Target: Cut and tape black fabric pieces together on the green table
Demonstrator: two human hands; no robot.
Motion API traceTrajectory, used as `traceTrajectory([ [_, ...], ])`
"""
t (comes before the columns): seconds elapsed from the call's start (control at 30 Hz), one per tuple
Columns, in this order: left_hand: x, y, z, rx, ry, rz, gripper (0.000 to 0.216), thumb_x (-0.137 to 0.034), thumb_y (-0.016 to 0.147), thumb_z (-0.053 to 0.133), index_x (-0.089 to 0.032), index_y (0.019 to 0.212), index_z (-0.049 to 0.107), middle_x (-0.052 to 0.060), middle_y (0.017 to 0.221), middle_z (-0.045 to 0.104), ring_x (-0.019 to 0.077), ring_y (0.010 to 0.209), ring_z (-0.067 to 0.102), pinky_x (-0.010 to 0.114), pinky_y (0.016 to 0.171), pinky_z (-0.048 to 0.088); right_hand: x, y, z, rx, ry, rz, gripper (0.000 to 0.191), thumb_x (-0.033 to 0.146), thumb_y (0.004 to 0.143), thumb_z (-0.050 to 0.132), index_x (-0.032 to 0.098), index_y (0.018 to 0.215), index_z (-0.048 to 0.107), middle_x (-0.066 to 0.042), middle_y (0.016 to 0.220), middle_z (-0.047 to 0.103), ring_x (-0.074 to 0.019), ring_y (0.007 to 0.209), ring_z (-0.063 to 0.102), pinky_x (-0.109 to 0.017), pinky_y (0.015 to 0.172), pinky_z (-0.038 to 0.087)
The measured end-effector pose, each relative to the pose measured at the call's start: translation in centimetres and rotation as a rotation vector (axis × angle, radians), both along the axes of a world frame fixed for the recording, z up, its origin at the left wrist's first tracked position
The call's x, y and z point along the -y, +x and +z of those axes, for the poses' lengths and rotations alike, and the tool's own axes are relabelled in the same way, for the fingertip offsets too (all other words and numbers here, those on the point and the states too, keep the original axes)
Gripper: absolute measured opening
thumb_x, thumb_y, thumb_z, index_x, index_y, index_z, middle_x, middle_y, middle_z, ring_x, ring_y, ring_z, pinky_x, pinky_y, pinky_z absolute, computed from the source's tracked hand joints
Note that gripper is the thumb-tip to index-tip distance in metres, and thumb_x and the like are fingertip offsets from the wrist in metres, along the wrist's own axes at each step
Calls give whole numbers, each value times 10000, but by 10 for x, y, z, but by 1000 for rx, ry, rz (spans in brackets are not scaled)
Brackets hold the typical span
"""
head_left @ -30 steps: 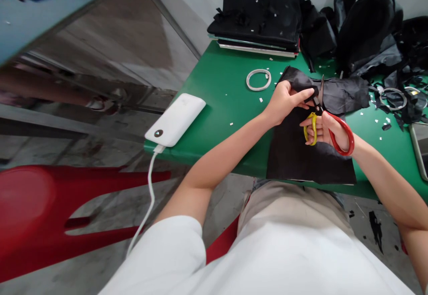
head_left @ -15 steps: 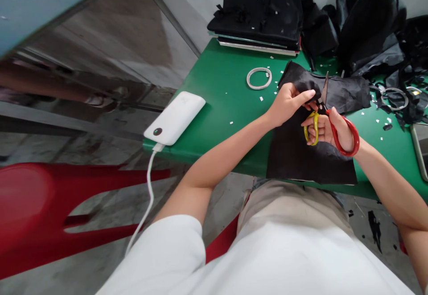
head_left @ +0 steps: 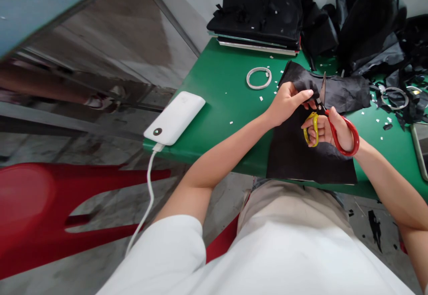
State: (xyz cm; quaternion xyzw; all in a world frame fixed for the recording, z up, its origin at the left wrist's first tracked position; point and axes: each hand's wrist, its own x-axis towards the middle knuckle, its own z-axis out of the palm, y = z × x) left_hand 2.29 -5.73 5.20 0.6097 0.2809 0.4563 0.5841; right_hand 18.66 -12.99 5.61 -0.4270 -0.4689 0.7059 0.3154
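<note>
Near the wall-side middle of the green desk (head_left: pixel 207 123), a pair of scissors (head_left: pixel 320 107) with one yellow and one red handle loop is sitting in the right hand (head_left: pixel 336 130), whose grip is holding it with fingers through the yellow loop and the thumb through the red one. One blade is pointing up toward the wall, against a piece of black fabric (head_left: pixel 347 94); how far the blades are parting is hard to tell. The left hand (head_left: pixel 284 104) is pinching that fabric just beside the blades, its grip narrow. Under both hands, a flat black sheet (head_left: pixel 309 165) is lying at the desk's near edge. A narrow white tape roll (head_left: pixel 259 87) is resting left of the fabric, with tiny white bits scattering around it. Black scraps (head_left: pixel 401 119) are lying to the right, and a black fabric stack (head_left: pixel 257 16) is standing behind. Farther left, a white power bank (head_left: pixel 177 117) is lying at the corner, a white cable (head_left: pixel 150 186) hanging from it above a red plastic stool (head_left: pixel 26 206).
</note>
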Motion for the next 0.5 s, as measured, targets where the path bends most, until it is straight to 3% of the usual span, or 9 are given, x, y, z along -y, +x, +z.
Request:
traceTrajectory([
  [0.27,2,-2,5,-45,37,11,236,-243,906,608,-137,697,633,12,655,675,111,606,644,234,605,490,0,-1,0,0,42,6,723,891,729,485,200,811,681,-14,652,549,-175,594,617,-373,626,606],
  [0.5,2,-1,3,-69,78,36,277,-311,912,619,-139,695,628,16,646,669,116,598,636,249,606,495,1,-3,-1,-13,39,3,722,897,703,503,211,854,671,3,640,523,-147,552,581,-329,560,575],
])
